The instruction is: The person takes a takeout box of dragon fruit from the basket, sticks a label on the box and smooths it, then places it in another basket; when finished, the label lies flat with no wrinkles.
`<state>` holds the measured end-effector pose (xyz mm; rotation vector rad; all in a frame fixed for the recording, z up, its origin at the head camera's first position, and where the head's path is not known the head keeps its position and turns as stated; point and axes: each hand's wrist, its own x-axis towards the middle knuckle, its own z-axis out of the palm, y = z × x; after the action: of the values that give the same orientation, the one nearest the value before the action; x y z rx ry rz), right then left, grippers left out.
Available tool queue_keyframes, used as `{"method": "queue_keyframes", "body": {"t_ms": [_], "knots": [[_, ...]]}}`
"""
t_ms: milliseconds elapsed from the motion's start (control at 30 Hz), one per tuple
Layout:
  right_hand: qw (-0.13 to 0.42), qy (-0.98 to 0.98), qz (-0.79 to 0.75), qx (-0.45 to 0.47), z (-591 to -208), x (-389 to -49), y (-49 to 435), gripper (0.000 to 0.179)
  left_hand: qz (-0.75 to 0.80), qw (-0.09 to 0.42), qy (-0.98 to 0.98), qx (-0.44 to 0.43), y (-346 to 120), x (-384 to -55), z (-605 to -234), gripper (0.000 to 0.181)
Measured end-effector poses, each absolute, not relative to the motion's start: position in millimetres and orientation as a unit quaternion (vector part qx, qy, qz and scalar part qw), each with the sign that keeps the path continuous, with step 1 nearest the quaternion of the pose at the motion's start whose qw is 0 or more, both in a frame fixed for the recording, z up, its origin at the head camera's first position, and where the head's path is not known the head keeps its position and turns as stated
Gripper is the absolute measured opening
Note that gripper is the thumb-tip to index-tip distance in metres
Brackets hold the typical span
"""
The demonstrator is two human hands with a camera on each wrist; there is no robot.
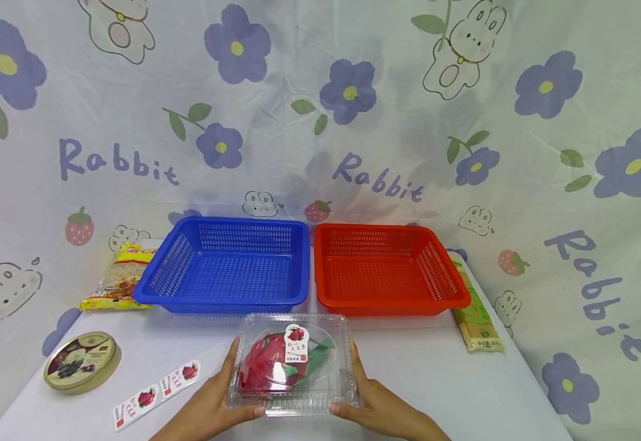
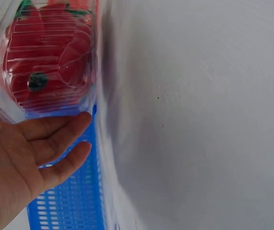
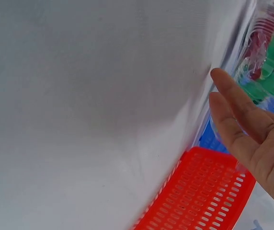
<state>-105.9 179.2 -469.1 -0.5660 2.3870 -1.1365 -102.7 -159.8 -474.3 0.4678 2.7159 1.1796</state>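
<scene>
Between both hands is a clear plastic clamshell box (image 1: 326, 367) with a lid. Inside lies a red dragon fruit (image 1: 269, 361) with green tips, and a dragon fruit sticker (image 1: 296, 344) is on the lid. My left hand (image 1: 214, 395) holds the box's left side, thumb at the front edge. On the opposite side my right hand (image 1: 378, 398) grips it the same way. In the left wrist view the left fingers (image 2: 60, 139) reach along the box wall. The right fingers (image 3: 235, 108) lie against the other end in the right wrist view.
Behind the box stand a blue basket (image 1: 221, 301) and a red basket (image 1: 392, 303). At left are a yellow food bag (image 1: 119, 282), a round tin (image 1: 82, 361) and a strip of stickers (image 1: 157, 392). A green and yellow packet (image 1: 480, 315) lies right. A patterned curtain (image 1: 298, 153) hangs behind.
</scene>
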Motion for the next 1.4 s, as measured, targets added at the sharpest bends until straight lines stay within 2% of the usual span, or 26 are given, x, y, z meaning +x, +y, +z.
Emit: {"method": "queue_keyframes", "body": {"t_ms": [133,400,700,1133,1400], "knots": [[0.221,0.86,-0.412,-0.202,-468,-105,179,0.114,0.395,0.077,0.903,0.153,-160,-102,-473,0.125],[0.191,0.862,-0.408,-0.233,-466,-103,178,0.111,0.39,0.066,0.907,0.147,-162,-101,-472,0.126],[0.253,0.819,-0.479,-0.186,-466,-103,175,0.11,0.391,0.091,0.905,0.139,-162,-100,-465,0.125],[0.255,0.798,-0.509,-0.197,-466,-101,176,0.109,0.384,0.098,0.909,0.13,-160,-97,-457,0.126],[0.234,0.808,-0.499,-0.209,-462,-98,179,0.11,0.394,0.11,0.905,0.119,-159,-96,-452,0.127]]}}
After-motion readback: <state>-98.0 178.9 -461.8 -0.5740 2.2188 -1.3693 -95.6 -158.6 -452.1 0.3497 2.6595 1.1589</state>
